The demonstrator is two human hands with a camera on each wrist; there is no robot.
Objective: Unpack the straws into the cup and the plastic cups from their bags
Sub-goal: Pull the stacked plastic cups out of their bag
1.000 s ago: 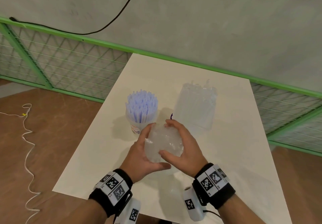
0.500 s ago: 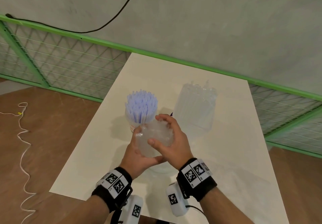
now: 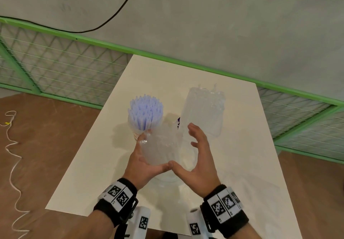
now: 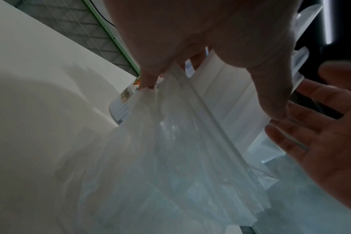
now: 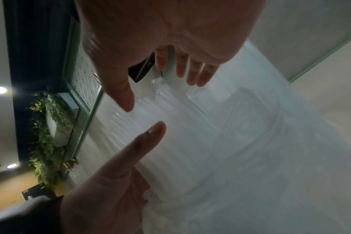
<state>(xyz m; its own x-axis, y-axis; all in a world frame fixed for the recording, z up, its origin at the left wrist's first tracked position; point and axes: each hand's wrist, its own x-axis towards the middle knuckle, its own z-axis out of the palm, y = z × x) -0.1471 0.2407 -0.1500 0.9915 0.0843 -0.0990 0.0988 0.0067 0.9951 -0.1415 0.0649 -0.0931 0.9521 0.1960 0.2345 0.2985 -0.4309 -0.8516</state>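
Note:
My left hand (image 3: 149, 155) grips a crumpled clear plastic bag (image 3: 160, 145) above the white table (image 3: 232, 145); in the left wrist view its fingers (image 4: 148, 79) pinch the bag (image 4: 170, 158) from above. My right hand (image 3: 186, 145) stands open just right of the bag, fingers spread and apart from it, thumb tip near the left thumb. Behind the bag a paper cup (image 3: 137, 133) holds a bunch of pale purple straws (image 3: 146, 110). A tall stack of clear plastic cups (image 3: 203, 112) in crinkled clear wrap stands to the right of it.
A green-framed mesh fence (image 3: 65, 71) runs along the table's far and left sides below a grey wall. A white cord (image 3: 13, 155) lies on the brown floor at left. A small dark purple item (image 3: 178, 122) shows between the straw cup and the stack.
My right hand has let go of the bag and opened its fingers. The left hand keeps the bag, which has moved slightly forward towards the straw cup.

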